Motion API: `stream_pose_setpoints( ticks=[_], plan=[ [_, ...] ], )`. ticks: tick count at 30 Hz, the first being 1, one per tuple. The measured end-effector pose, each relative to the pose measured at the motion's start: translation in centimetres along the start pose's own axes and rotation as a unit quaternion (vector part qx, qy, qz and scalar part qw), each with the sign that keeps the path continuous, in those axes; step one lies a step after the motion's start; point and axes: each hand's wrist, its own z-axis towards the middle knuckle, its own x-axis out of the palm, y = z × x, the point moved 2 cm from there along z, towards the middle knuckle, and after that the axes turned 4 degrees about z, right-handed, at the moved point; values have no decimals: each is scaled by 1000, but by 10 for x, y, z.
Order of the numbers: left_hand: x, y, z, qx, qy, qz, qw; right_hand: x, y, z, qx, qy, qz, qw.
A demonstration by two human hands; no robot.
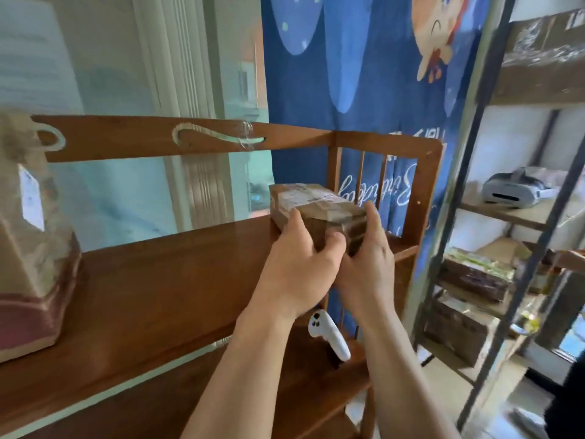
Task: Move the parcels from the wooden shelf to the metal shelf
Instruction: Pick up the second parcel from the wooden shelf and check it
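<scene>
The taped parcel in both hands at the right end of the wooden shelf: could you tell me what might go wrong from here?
The left hand and right hand grip only the near end of the taped parcel, so it might tip when lifted. Swinging right, it could knock the wooden shelf's side rail or the metal shelf's post.

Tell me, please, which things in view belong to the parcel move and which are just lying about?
Job: small taped parcel, left hand, right hand, big parcel, wooden shelf, metal shelf.
Lying about: white controller, headset, blue curtain.
</scene>
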Motion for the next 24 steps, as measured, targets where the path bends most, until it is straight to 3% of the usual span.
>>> stream_pose_setpoints(
  ticks=[3,5,7,12,18,20,24],
  plan=[
    [-6,-1,-21,34,-42,-20,998,0,7,-16,-42,-57,87,994],
    [-17,-10,-45,57,-98,-99,989,-2,18,-34,-69,-76,174,979],
    [-30,-15,-72,79,-160,-166,970,-3,30,-56,-93,-74,241,963],
    [-76,0,-127,111,-282,-200,932,3,70,-120,-130,-41,315,939],
    [-155,15,-234,126,-279,-220,926,15,115,-230,-66,-8,421,905],
    [-179,28,-280,149,-274,-226,923,24,127,-276,-22,37,463,885],
    [-236,56,-369,109,-283,-277,912,49,159,-367,11,124,469,874]
  ],
)
